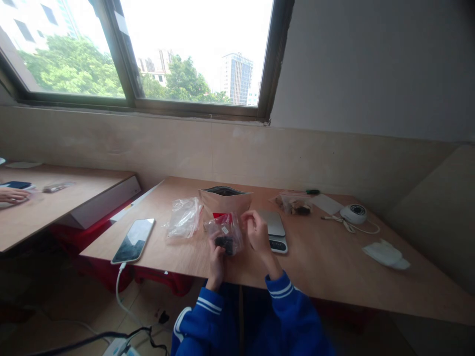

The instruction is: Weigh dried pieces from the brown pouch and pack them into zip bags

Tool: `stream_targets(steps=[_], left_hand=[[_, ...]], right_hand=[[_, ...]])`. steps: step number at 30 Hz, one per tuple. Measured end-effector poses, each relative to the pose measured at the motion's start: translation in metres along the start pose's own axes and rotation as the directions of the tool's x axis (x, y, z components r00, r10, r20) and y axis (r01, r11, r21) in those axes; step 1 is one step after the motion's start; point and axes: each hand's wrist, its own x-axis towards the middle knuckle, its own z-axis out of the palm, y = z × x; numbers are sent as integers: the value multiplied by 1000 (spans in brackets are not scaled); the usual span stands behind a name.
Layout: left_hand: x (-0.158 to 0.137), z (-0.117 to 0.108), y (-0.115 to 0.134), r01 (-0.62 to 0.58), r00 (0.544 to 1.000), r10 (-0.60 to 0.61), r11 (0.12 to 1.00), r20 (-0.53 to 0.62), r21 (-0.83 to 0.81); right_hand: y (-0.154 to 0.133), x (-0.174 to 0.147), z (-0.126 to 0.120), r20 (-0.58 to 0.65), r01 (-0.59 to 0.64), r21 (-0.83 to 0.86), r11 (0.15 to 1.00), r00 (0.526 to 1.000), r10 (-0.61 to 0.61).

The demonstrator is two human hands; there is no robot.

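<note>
Gripping filled bag [227,230] in left hand [216,261], curling right hand [259,232] alongside — can't tell if pinching; likely adjusting filled bag, needing steadiness next.

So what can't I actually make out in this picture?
All in the head view:
White label on the clear plastic bag: print too small and blurred.
Left hand: most fingers hidden behind that bag.
Brown pouch: contents hidden by its front wall and dark interior.
Digital scale: readout too small; right hand covers part.
Co-worker's hand: arm cut off by left edge.
</note>
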Motion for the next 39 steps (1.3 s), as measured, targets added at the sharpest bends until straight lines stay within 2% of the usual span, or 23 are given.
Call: stream_targets(steps=[2,4,7,12,14,22,30,35,39], left_hand=[[1,0,-1,-16,1000,16,1000,-4,24],[2,1,-2,9,1000,-9,1000,6,11],[2,1,-3,62,998,-63,998,-10,-10],[3,1,-6,12,999,-12,1000,-36,4],[4,1,-7,-16,999,17,1000,-39,19],[6,1,-7,-45,998,48,997,-45,65],[6,2,-7,-50,990,67,990,-124,131],[6,-1,-8,-45,994,63,982,-93,182],[8,-5,-11,-50,994,69,977,-84,207]], right_hand=[[24,-11,2,53,-107,15,994,993,107],[40,-16,3,215,-147,24,989,967,139],[48,-14,3,435,-126,50,991,896,92],[39,-9,5,573,-65,20,998,818,42],[37,-12,10,574,-59,5,998,817,46],[42,-25,26,388,-173,-21,985,906,168],[54,-31,26,348,-333,108,937,895,278],[57,-35,33,347,-341,81,936,890,295],[57,-33,28,349,-352,119,928,890,293]])
